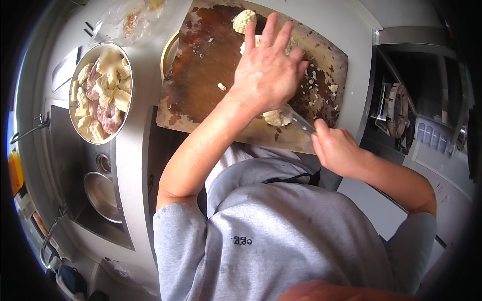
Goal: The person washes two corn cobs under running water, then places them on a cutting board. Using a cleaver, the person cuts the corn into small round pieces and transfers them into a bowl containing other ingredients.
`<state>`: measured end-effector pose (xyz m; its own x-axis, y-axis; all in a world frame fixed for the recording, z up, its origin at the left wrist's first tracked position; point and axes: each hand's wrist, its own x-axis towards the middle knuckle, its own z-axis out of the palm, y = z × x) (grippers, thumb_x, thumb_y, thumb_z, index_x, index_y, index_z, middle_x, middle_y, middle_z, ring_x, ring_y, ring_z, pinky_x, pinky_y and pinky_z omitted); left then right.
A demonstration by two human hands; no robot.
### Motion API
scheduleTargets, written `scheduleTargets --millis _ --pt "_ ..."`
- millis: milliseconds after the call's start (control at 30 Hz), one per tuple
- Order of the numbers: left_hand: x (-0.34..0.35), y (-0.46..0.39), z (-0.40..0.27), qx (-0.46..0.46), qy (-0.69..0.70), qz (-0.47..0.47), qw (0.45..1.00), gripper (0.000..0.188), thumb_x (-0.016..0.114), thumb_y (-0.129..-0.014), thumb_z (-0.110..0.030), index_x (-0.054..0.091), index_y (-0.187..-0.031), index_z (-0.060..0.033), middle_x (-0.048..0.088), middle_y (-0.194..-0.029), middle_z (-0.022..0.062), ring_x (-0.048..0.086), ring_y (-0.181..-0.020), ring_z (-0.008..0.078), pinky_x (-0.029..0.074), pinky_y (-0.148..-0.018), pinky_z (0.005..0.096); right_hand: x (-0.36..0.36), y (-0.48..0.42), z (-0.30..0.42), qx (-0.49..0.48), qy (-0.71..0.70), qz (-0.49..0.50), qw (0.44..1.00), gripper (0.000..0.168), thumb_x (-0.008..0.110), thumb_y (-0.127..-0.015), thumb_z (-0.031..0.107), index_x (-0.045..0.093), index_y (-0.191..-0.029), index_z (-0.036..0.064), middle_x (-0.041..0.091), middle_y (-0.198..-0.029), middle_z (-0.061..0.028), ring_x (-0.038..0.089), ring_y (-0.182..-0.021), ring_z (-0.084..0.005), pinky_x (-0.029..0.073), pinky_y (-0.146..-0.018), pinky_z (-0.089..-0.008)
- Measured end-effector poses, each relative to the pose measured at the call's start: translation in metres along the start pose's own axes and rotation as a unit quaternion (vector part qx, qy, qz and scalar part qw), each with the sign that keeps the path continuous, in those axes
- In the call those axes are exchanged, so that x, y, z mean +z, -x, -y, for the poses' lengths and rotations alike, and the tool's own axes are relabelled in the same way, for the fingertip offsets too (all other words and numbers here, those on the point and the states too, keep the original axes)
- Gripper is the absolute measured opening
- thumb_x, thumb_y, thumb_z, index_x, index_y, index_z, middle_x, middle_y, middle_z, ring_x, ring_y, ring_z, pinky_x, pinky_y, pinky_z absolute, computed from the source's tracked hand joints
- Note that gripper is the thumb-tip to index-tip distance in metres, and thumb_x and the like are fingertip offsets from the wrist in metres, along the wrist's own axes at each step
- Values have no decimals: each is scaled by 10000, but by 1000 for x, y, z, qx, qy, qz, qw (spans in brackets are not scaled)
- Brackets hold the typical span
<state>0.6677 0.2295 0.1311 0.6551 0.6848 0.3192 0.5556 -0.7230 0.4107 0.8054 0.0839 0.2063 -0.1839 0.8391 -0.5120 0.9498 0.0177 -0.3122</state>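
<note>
My left hand (267, 73) lies palm down over the stained wooden cutting board (199, 75), fingers spread; what is under its palm is hidden. Pale corn cob pieces show beside the fingertips, one (244, 21) near the board's far edge. In my right hand (333, 150) is the handle of a kitchen knife (299, 120), whose blade runs up-left and partly under the left hand. Another corn piece (276, 118) sits against the blade, near the board's close edge. Loose kernels (312, 84) and crumbs are scattered on the board's right part.
To the left, a metal bowl (130, 94) holds corn pieces and raw meat, at the edge of a steel sink (71, 169) with a round metal pan (103, 197) in it. A clear plastic bag (124, 24) lies beyond the bowl. Dark cabinetry (433, 75) stands at right.
</note>
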Motion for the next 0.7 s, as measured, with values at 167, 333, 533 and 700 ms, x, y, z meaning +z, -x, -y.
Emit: scheduleTargets --millis 167,333,533,700 --pt "9 8 -11 26 7 -11 1000 392 496 -928 -343 607 -1150 -40 411 -1403 206 249 -1378 424 201 -1074 643 58 -1 -33 -38 13 -114 993 139 539 -893 94 430 -846 21 557 -513 -157 600 -484 -354 478 -470 -457" --pt "0 8 -7 54 82 -59 993 389 607 -864 -304 603 -1167 -59 436 -1380 199 300 -1353 412 263 -1080 572 61 0 -37 -56 5 -124 991 149 569 -891 91 446 -894 7 538 -515 -156 591 -502 -366 469 -481 -458" --pt "-71 49 25 -3 358 -75 931 554 556 -661 -13 587 -1214 -6 560 -1275 141 522 -1197 261 376 -1039 367 25 23 -32 -77 -43 -160 983 150 564 -901 110 451 -874 15 556 -545 -168 599 -529 -370 454 -468 -446" --pt "-41 76 2 -4 229 174 958 787 636 -592 97 475 -1344 -70 488 -1362 129 405 -1309 315 351 -1107 417 10 48 -43 -22 -175 -215 960 143 556 -909 72 449 -899 -24 562 -604 -178 599 -550 -367 440 -478 -411"
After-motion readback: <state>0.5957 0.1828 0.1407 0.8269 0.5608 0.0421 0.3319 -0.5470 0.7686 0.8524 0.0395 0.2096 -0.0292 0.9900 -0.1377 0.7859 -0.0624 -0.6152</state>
